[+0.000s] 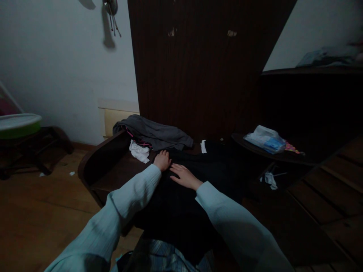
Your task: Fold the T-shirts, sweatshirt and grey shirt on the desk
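Note:
A black garment (pixel 181 204) lies spread over a dark wooden bench and hangs down toward my lap; its exact kind is too dark to make out. My left hand (pixel 162 160) rests on its upper left part, palm down, fingers laid forward on the cloth. Just to the right, my right hand (pixel 185 176) lies flat on the same fabric with fingers stretched toward the left hand. A white tag or strip (pixel 203 146) shows near the garment's far edge. Beyond my left hand are a crumpled grey cloth (pixel 159 133) and a small white cloth (pixel 139 152).
The bench (pixel 112 172) has a curved raised left end. At right, a rounded shelf (pixel 241 140) holds a plastic tissue pack (pixel 265 139). A dark wooden panel (pixel 198 75) stands behind. On the far left, a green-and-white basin (pixel 21 126) sits on a stool (pixel 31 151).

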The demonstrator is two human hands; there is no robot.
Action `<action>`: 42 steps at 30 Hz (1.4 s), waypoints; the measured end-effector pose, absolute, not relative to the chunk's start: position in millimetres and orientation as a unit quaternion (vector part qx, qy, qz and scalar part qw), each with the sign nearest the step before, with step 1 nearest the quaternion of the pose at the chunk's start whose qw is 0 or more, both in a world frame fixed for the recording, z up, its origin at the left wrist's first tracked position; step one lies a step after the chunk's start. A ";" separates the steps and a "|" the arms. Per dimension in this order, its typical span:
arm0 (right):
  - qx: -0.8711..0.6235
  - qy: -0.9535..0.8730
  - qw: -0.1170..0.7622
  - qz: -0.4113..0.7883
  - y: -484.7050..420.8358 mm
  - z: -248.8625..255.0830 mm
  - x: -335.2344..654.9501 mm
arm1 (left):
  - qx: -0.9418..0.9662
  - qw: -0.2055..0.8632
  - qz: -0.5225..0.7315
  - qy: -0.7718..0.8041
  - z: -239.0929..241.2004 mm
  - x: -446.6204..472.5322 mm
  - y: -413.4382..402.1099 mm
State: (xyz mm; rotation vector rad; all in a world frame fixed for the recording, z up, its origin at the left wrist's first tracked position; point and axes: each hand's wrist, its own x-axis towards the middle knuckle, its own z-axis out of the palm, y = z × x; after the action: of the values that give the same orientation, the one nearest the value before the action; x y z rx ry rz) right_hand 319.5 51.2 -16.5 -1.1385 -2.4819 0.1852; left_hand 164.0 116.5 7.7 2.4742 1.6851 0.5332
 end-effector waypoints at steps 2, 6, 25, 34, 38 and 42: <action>-0.406 -0.891 0.194 0.062 51.5 -16.3 319.5 | 0.815 0.031 0.175 0.552 -6.8 167.8 115.8; -0.405 -0.891 0.194 0.065 52.2 -14.2 314.3 | 0.827 0.024 0.182 0.531 -26.7 155.0 126.8; -0.762 -0.523 0.378 -0.051 -15.9 -2.8 509.1 | 0.827 0.005 0.146 0.543 -24.9 107.4 129.2; -0.784 -0.408 0.422 0.199 -39.7 -28.0 549.1 | 0.826 -0.030 0.118 0.550 -20.1 124.1 112.1; -0.797 -0.388 0.444 0.131 -35.9 -20.5 547.3 | 0.826 -0.046 0.093 0.554 -15.9 125.1 108.8; -0.766 -0.441 0.456 0.098 -32.7 6.9 529.8 | 0.825 -0.053 0.098 0.554 -16.4 124.3 109.5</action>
State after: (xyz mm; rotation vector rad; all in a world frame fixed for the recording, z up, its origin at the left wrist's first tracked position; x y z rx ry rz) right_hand 529.8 -32.7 6.9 -1.8891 -1.0882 0.2422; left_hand 124.3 109.5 -16.4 2.6828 1.8033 0.3200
